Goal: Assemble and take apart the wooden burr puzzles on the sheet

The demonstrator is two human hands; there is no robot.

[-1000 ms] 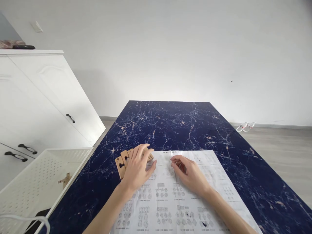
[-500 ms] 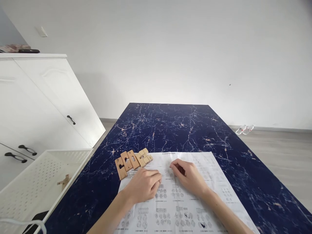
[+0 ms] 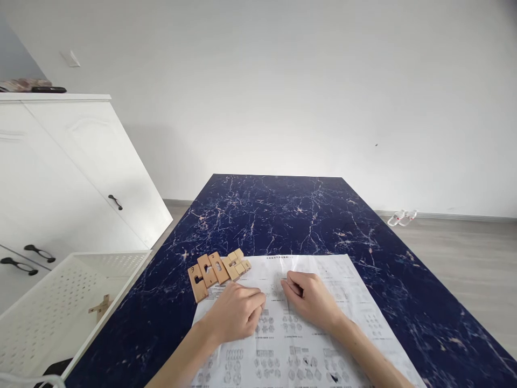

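bare L hand (image 3: 237,309), bare R hand (image 3: 310,299), slender fingers (image 3: 255,299), narrow wrists (image 3: 338,321), smooth forearms (image 3: 361,347), also bare, wider twd btm of view, nails too sm. to tell

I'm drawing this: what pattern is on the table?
The tabletop is dark blue with whitish veins, in the head view.

Three darker wooden blocks (image 3: 210,278), one sheet (image 3: 283,337), one table (image 3: 274,215), three handles (image 3: 115,202).

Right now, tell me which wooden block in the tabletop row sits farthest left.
The flat wooden block at the row's left end, marked 3 near its far edge; the other blocks lie to its right.
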